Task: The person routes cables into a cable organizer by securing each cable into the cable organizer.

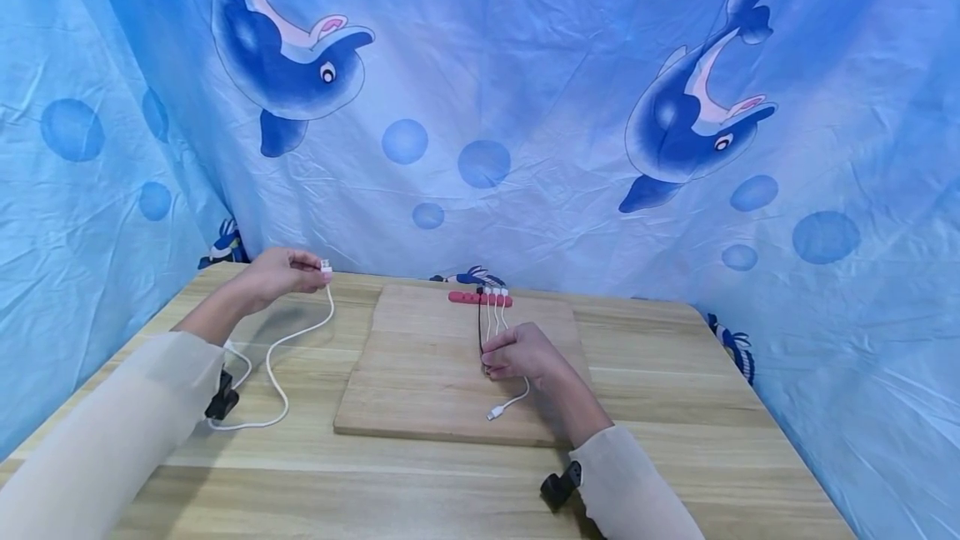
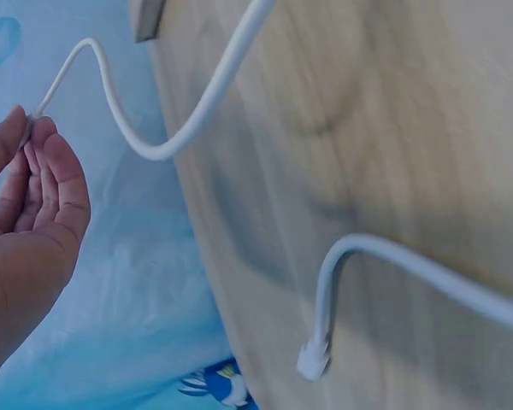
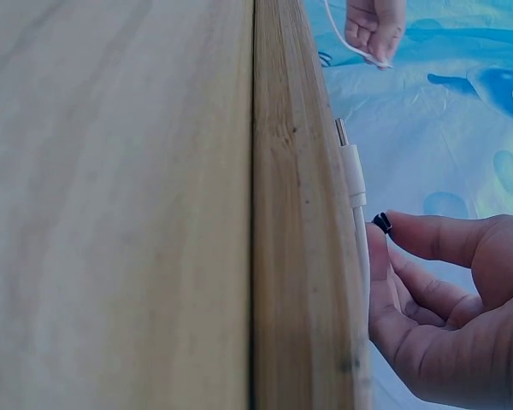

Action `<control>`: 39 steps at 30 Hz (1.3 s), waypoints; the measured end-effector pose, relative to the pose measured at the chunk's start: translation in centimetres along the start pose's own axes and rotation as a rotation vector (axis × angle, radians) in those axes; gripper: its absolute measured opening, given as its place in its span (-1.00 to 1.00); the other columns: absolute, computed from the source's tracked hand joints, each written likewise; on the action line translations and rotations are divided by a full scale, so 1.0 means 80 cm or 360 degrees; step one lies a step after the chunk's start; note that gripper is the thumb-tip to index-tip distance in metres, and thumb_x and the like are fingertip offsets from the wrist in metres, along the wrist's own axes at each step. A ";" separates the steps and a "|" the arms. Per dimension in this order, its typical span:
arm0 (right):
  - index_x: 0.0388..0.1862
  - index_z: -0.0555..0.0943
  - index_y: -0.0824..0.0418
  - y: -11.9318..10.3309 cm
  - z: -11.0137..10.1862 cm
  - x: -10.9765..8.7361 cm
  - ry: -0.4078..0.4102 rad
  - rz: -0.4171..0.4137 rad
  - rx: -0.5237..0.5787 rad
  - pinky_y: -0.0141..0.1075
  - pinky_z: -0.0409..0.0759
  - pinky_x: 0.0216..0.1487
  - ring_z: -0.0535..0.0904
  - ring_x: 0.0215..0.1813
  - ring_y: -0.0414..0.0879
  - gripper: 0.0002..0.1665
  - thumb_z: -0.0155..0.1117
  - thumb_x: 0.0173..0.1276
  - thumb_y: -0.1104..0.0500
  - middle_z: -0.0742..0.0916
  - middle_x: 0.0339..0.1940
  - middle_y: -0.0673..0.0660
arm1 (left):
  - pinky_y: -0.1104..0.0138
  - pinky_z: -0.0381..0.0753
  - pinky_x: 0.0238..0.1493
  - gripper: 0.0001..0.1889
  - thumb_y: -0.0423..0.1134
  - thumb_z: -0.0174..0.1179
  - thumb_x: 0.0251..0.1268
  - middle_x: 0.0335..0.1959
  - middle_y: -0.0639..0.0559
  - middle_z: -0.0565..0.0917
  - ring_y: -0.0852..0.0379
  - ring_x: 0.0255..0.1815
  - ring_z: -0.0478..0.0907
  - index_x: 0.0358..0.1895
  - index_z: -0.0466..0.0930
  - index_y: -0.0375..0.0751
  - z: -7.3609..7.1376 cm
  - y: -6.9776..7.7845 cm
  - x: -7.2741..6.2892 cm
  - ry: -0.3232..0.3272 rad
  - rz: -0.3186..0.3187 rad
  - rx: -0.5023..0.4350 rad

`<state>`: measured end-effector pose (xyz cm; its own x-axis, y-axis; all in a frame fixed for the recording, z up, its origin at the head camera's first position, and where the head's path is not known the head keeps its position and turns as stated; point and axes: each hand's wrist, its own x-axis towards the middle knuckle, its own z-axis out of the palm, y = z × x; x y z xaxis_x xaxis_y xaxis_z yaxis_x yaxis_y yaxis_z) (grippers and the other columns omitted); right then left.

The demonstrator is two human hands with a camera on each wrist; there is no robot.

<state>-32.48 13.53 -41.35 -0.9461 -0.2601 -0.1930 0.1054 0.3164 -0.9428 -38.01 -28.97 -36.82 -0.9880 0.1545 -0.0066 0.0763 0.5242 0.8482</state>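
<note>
Above the far left of the table, my left hand (image 1: 281, 277) pinches a white USB cable (image 1: 279, 373) close by its plug (image 1: 326, 266). The cable drops in a loose curve to the tabletop; its other connector (image 2: 312, 359) lies on the wood in the left wrist view. Over the wooden board (image 1: 420, 382), thumb and fingers of my right hand (image 1: 528, 357) pinch the small black end (image 3: 382, 223) of a black cable (image 1: 480, 327). That cable runs back to a red cable holder (image 1: 456, 297), where several white cables also sit side by side. A white connector (image 1: 495, 412) lies below my right hand.
The board lies flat on a light wooden table (image 1: 675, 440), its thick edge (image 3: 295, 256) raised above the tabletop. A blue dolphin-print curtain (image 1: 555, 65) hangs behind and along both sides. Each wrist wears a small black camera.
</note>
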 end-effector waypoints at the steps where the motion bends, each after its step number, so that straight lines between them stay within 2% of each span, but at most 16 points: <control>1: -0.08 0.70 0.49 0.000 0.000 0.000 -0.0002 -0.0001 -0.0004 -0.19 0.77 -0.20 0.74 -0.34 -0.07 -0.81 0.34 0.34 0.47 0.78 -0.34 0.22 | 0.03 0.63 0.17 -0.57 -0.12 0.33 0.43 -0.11 -0.06 0.69 0.01 -0.03 0.69 0.12 0.52 -0.41 0.001 0.004 0.000 0.0001 -0.0004 0.0005; 8: -0.09 0.71 0.50 -0.002 -0.001 0.000 0.0018 -0.0009 -0.0023 -0.19 0.77 -0.22 0.74 -0.36 -0.06 -0.81 0.37 0.31 0.48 0.78 -0.36 0.23 | 0.23 0.69 0.03 -0.55 -0.06 0.34 0.41 -0.07 -0.12 0.70 0.15 -0.12 0.68 0.10 0.55 -0.39 0.004 0.030 0.000 -0.0007 0.0030 0.0031; 16: -0.11 0.71 0.49 -0.004 -0.001 0.000 0.0046 0.0000 -0.0051 -0.18 0.77 -0.21 0.75 -0.34 -0.05 -0.81 0.38 0.30 0.48 0.78 -0.36 0.23 | 0.32 0.69 -0.04 -0.57 -0.12 0.30 0.45 -0.04 -0.13 0.68 0.15 -0.13 0.68 0.14 0.52 -0.40 0.008 0.056 0.000 -0.0026 0.0081 0.0002; 24: -0.11 0.73 0.46 -0.008 -0.003 0.000 0.0070 -0.0014 -0.0094 -0.19 0.76 -0.22 0.75 -0.36 -0.05 -0.80 0.40 0.28 0.48 0.78 -0.39 0.19 | 0.29 0.70 -0.02 -0.60 -0.10 0.33 0.43 -0.01 -0.15 0.66 0.01 -0.02 0.68 0.11 0.54 -0.33 0.010 0.081 0.000 -0.0024 0.0094 -0.0004; 31: -0.13 0.77 0.35 -0.021 0.000 -0.003 0.0146 -0.0050 -0.0321 -0.22 0.70 -0.28 0.70 -0.39 -0.07 -0.81 0.42 0.27 0.42 0.78 -0.39 0.13 | 0.25 0.70 0.03 -0.61 -0.11 0.32 0.43 -0.01 -0.15 0.65 0.07 -0.05 0.67 0.10 0.55 -0.35 0.010 0.103 -0.008 -0.0036 0.0138 -0.0008; 35: -0.09 0.78 0.31 -0.034 0.005 -0.002 0.0134 -0.0077 -0.0403 -0.23 0.70 -0.21 0.71 -0.30 -0.08 -0.80 0.44 0.31 0.35 0.79 -0.33 0.11 | 0.31 0.69 -0.01 -0.59 -0.08 0.34 0.42 -0.03 -0.13 0.66 0.07 -0.05 0.66 0.08 0.55 -0.34 0.009 0.114 -0.012 -0.0027 0.0179 -0.0002; 39: -0.05 0.76 0.35 -0.048 0.017 0.000 0.0072 -0.0119 -0.0365 -0.19 0.74 -0.14 0.76 -0.23 -0.02 -0.77 0.44 0.32 0.34 0.80 -0.27 0.12 | 0.26 0.67 0.02 -0.59 -0.05 0.36 0.39 -0.05 -0.11 0.68 0.07 -0.05 0.66 0.04 0.58 -0.32 0.009 0.124 -0.016 0.0003 0.0217 0.0024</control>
<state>-32.47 11.10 -38.09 -0.9620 -0.2509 -0.1074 -0.0332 0.4981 -0.8665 -35.89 -23.38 -28.74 -0.9685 0.2237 0.1094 0.2121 0.5107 0.8332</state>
